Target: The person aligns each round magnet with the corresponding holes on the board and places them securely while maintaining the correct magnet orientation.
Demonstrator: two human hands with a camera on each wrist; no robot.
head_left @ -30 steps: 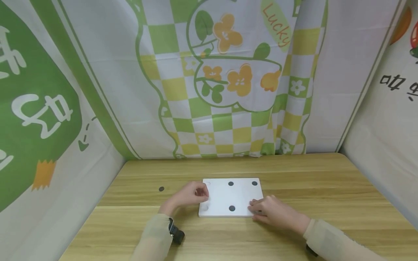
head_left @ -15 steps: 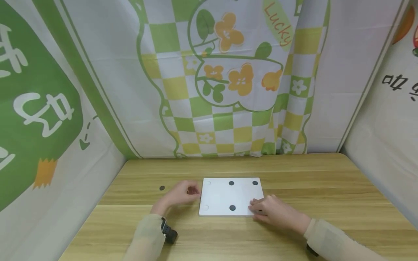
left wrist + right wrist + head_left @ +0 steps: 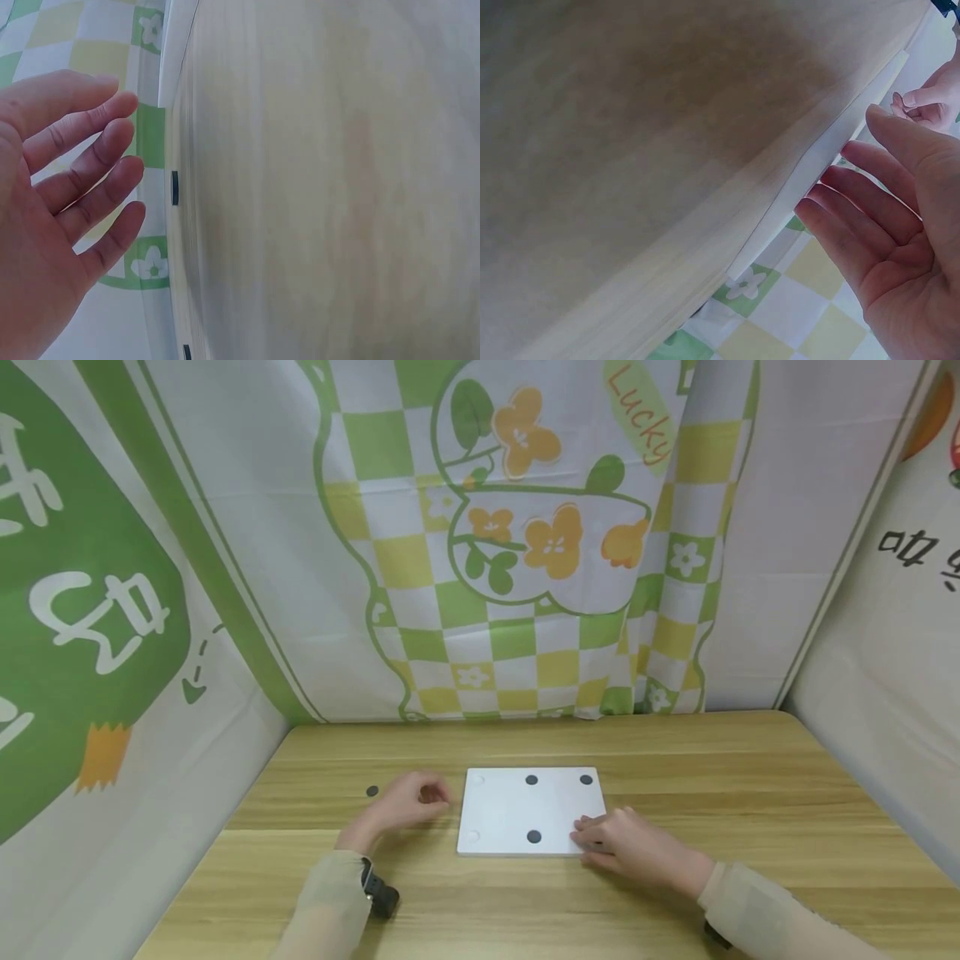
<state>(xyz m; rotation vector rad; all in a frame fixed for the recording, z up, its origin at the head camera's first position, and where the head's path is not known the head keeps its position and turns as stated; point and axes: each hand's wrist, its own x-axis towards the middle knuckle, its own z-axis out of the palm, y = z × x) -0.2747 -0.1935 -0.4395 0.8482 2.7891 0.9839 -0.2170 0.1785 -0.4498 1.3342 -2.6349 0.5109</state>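
A white rectangular board (image 3: pixel 498 814) lies on the wooden table. Three round black discs show on it, one of them a disc (image 3: pixel 534 837) near its front edge; two pale round marks (image 3: pixel 473 836) are at its left corners. My right hand (image 3: pixel 637 847) rests its fingers on the board's near right corner and hides that spot. To the left of the board, my left hand (image 3: pixel 408 800) hovers over the table with loosely bent fingers. In the left wrist view, nothing shows between those fingers (image 3: pixel 112 184). A loose black disc (image 3: pixel 372 791) lies just beyond that hand.
In the left wrist view, two dark discs appear edge-on, a nearer disc (image 3: pixel 187 351) and a farther one (image 3: pixel 175 187). Printed curtains (image 3: pixel 525 652) stand along the back and both sides of the table (image 3: pixel 675 752). Dark bands (image 3: pixel 382 893) circle the wrists.
My left hand has drawn back leftward from over the board's left side to the table beside it, uncovering the two pale marks. The right hand stays on its corner.
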